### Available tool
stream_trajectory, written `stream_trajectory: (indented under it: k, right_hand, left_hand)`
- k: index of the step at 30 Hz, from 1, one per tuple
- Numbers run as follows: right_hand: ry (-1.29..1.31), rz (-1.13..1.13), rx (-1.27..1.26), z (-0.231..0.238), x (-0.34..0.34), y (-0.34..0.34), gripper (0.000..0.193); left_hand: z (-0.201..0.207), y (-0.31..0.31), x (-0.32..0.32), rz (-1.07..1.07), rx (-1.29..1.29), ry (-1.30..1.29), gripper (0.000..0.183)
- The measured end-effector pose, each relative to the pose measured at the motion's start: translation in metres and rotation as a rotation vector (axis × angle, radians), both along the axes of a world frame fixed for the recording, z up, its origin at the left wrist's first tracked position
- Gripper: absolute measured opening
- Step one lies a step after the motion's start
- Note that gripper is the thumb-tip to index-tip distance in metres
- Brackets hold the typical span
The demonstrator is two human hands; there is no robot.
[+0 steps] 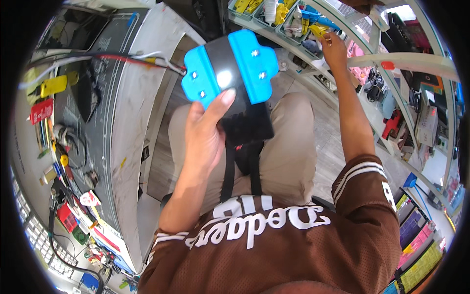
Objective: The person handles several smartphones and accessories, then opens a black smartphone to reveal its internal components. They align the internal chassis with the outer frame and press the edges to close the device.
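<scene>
In front of my lap, my left hand grips a black phone, its thumb lying across the glossy face. Two bright blue clamps with shiny metal screws grip the phone's upper part from both long sides. My right hand is stretched out to the far right, over plastic bins on a glass shelf. Its fingertips are pinched on a yellow plastic clip at the bin's edge. Blue and yellow pieces lie around that clip.
To the left is a workbench with a dark mat, tools and cables. Wires run over it toward the clamps. Glass shelves curve along the right, holding green bins, coiled cables and boxes. My knees are below the phone.
</scene>
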State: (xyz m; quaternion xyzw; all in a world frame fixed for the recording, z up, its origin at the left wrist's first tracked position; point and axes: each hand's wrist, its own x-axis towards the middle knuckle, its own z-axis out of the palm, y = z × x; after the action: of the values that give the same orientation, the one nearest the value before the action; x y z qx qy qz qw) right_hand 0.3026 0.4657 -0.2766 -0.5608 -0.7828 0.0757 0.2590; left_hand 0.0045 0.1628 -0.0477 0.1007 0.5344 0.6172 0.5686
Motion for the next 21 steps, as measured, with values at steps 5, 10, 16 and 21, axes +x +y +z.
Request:
stream_trajectory:
  k: [5,10,16,21]
  right_hand:
    - [0.663,-0.200,-0.307,0.083,-0.046,-0.116,0.041]
    - [1.508,-0.068,-0.573,0.186,-0.052,-0.219,0.037]
    - [1.772,0.254,-0.900,0.249,-0.042,-0.332,0.024]
    - [1.765,0.244,-0.890,0.260,-0.063,-0.386,0.017]
  left_hand:
    - [0.022,0.002,0.010,0.017,0.143,-0.147,0.035]
    - [0.050,-0.006,0.011,-0.058,0.273,-0.189,0.026]
    - [0.071,-0.030,0.006,-0.091,0.324,-0.129,0.037]
    - [0.087,-0.053,0.008,-0.091,0.402,-0.115,0.034]
